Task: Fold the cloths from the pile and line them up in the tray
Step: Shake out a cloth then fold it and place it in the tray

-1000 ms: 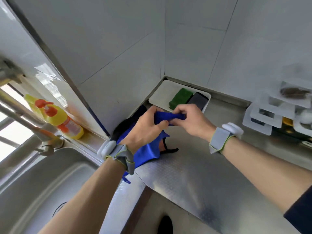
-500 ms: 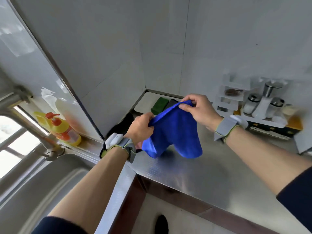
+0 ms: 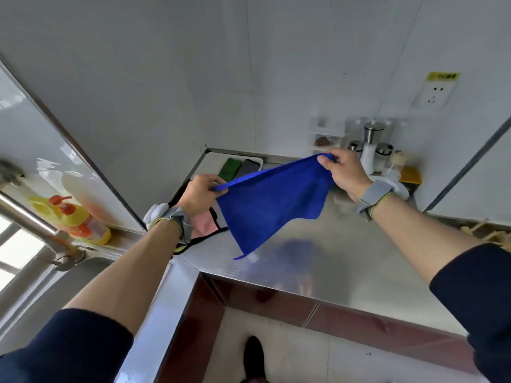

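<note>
A blue cloth hangs spread in the air above the steel counter, stretched by its top edge. My left hand pinches its left corner and my right hand pinches its right corner. Under my left wrist lies the pile, with a pink cloth on top and dark-edged cloths beneath. In the far corner stands the white tray, holding a folded green cloth and a folded grey cloth side by side.
A steel counter runs to the right, with a rack of jars and shakers against the back wall. A sink with a tap lies at the left, a yellow spray bottle on its ledge. Walls close the corner.
Both hands lifted the blue cloth off the pile and pulled apart, spreading it from a bunch into a stretched sheet. The pink cloth beneath is now uncovered.
</note>
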A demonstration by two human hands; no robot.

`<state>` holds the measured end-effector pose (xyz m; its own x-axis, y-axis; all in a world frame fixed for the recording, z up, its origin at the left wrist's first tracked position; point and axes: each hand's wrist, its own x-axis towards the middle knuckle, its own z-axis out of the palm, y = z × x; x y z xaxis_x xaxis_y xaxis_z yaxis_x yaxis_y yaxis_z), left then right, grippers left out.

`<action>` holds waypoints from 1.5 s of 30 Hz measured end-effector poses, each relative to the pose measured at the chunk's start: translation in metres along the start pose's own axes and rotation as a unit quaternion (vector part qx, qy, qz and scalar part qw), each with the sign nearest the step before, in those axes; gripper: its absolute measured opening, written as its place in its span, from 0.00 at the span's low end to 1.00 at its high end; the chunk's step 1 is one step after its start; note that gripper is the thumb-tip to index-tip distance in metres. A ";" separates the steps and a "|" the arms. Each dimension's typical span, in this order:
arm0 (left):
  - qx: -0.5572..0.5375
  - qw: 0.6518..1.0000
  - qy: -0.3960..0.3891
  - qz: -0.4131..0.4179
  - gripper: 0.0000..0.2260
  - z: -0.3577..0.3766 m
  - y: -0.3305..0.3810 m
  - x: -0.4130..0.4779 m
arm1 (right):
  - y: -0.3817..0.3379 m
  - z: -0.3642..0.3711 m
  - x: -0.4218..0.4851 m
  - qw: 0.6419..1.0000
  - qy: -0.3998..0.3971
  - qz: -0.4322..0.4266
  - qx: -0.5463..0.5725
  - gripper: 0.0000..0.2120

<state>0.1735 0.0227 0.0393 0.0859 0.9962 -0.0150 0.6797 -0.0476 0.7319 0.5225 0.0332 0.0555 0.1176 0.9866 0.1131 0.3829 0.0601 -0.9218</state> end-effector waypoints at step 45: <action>-0.057 0.968 -0.207 -0.128 0.07 0.152 -0.131 -0.022 | 0.206 0.020 -0.096 0.951 -0.167 0.241 -0.096 0.10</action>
<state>0.1935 -0.0045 -0.1599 0.2260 0.8591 -0.4591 0.6340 0.2281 0.7389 0.5718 -0.0459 -0.1531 0.0373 0.8875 -0.4593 0.5226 -0.4091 -0.7480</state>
